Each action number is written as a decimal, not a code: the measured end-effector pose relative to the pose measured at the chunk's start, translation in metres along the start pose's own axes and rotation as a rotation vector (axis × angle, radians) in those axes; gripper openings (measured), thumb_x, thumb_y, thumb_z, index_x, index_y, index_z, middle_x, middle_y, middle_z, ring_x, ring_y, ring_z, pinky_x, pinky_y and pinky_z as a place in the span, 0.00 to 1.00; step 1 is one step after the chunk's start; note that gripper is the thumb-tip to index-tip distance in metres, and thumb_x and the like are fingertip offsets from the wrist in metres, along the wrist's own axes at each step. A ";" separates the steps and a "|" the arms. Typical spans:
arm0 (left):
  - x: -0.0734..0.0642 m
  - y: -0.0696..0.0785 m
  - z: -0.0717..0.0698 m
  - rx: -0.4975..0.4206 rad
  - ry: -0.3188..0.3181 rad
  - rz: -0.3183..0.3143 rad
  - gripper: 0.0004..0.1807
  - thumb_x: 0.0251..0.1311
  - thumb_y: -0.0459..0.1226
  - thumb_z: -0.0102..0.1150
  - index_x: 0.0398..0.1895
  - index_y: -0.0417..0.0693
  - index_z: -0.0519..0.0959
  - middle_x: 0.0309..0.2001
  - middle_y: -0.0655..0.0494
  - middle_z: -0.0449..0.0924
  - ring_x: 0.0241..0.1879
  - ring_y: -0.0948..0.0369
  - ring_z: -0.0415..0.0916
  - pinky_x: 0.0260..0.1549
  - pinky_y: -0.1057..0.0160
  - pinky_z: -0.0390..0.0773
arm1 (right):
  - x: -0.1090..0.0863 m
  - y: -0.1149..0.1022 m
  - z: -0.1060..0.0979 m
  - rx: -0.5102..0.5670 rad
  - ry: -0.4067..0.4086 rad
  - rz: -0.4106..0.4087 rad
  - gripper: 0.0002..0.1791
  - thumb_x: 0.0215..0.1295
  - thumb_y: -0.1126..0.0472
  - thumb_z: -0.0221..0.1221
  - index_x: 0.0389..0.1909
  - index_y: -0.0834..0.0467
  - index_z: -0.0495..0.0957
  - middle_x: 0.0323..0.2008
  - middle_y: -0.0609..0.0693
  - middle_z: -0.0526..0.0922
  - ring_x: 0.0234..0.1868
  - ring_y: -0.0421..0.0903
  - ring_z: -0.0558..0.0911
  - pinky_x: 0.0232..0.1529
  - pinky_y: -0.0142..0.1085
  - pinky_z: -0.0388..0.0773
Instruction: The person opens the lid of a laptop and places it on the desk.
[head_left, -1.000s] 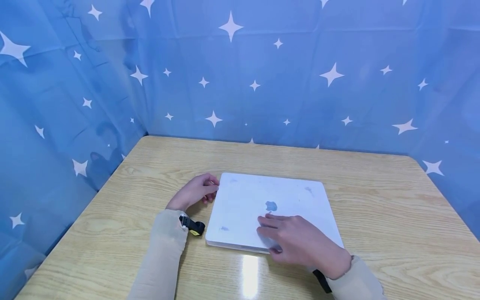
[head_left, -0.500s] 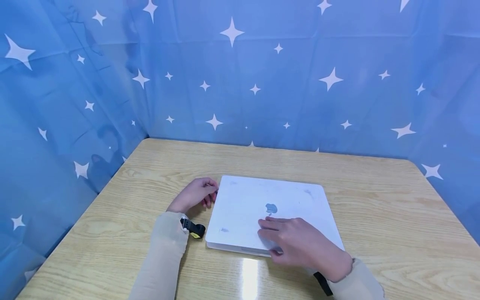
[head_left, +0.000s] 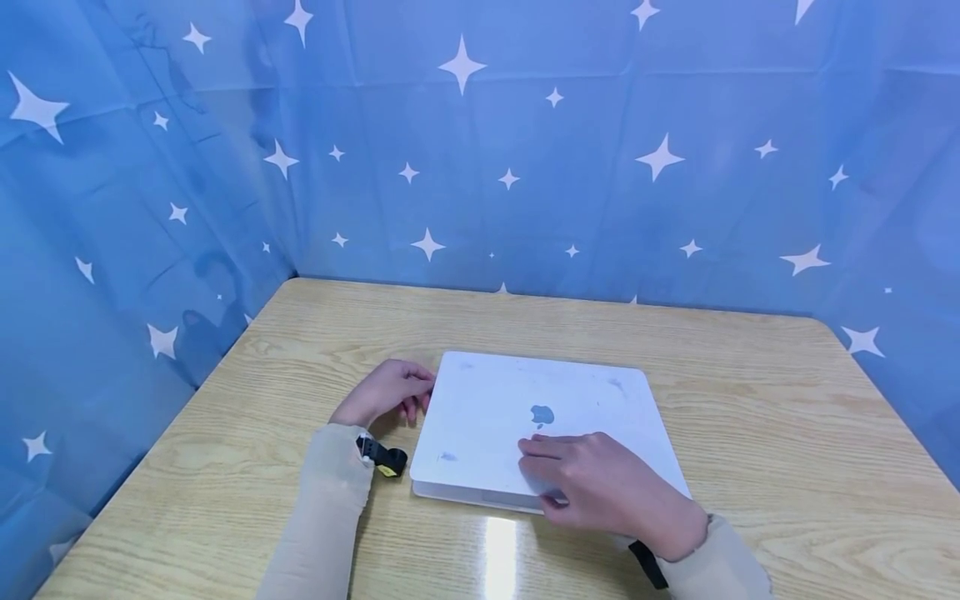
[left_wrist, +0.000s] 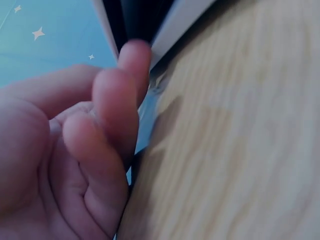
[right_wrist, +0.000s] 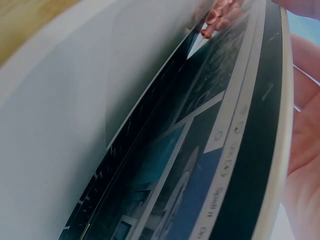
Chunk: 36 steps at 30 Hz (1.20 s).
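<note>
A silver laptop (head_left: pixel 487 417) with a grey apple logo lies on the table. Its lid stands slightly raised from the base; the right wrist view looks into the narrow gap, onto a lit screen (right_wrist: pixel 182 165) and dark keys (right_wrist: pixel 92 192). My right hand (head_left: pixel 603 483) lays its fingers over the lid near the logo, its thumb at the front edge, pinching the lid. At the laptop's left side is my left hand (head_left: pixel 388 390), fingers loosely bent. In the left wrist view its fingertips (left_wrist: pixel 134 52) overlap the dark gap between lid and base.
The wooden table (head_left: pixel 780 433) extends all around the laptop. Behind it and on the left hangs a blue curtain (head_left: pixel 480 125) with white stars. Each wrist wears a black strap (head_left: pixel 384 457), over or near beige sleeves (head_left: pixel 315 517).
The laptop's front edge looks a little thicker as the lid rises slightly under my right hand. My left hand stays at the left side with a small shift of its fingers.
</note>
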<state>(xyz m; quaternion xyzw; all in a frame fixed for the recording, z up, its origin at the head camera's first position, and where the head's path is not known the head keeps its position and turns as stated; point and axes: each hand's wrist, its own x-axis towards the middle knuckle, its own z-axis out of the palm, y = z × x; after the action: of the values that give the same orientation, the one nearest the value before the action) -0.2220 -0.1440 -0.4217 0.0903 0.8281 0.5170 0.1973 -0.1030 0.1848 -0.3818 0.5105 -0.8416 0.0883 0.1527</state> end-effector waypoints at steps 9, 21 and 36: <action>-0.005 0.001 -0.003 0.000 -0.061 -0.003 0.18 0.83 0.33 0.55 0.65 0.30 0.83 0.33 0.51 0.84 0.20 0.63 0.78 0.23 0.69 0.76 | -0.002 0.003 0.001 -0.002 0.085 -0.042 0.15 0.48 0.67 0.74 0.36 0.51 0.81 0.50 0.51 0.93 0.50 0.45 0.93 0.31 0.28 0.80; -0.006 -0.004 -0.003 0.017 -0.105 0.005 0.16 0.81 0.30 0.53 0.64 0.33 0.84 0.28 0.54 0.79 0.17 0.64 0.70 0.20 0.68 0.72 | -0.003 0.004 0.001 -0.001 0.088 -0.046 0.15 0.50 0.67 0.74 0.38 0.51 0.84 0.50 0.51 0.93 0.51 0.45 0.92 0.35 0.30 0.83; -0.007 -0.002 -0.003 0.090 -0.154 0.022 0.11 0.77 0.30 0.55 0.54 0.38 0.84 0.26 0.55 0.79 0.16 0.64 0.69 0.19 0.67 0.69 | -0.004 0.006 0.001 0.005 0.090 -0.051 0.16 0.50 0.66 0.74 0.42 0.53 0.87 0.51 0.51 0.93 0.52 0.45 0.92 0.38 0.33 0.86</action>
<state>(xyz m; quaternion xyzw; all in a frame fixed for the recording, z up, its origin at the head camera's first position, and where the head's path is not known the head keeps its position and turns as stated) -0.2168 -0.1493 -0.4205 0.1477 0.8319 0.4727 0.2504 -0.1067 0.1909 -0.3842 0.5275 -0.8205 0.1094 0.1912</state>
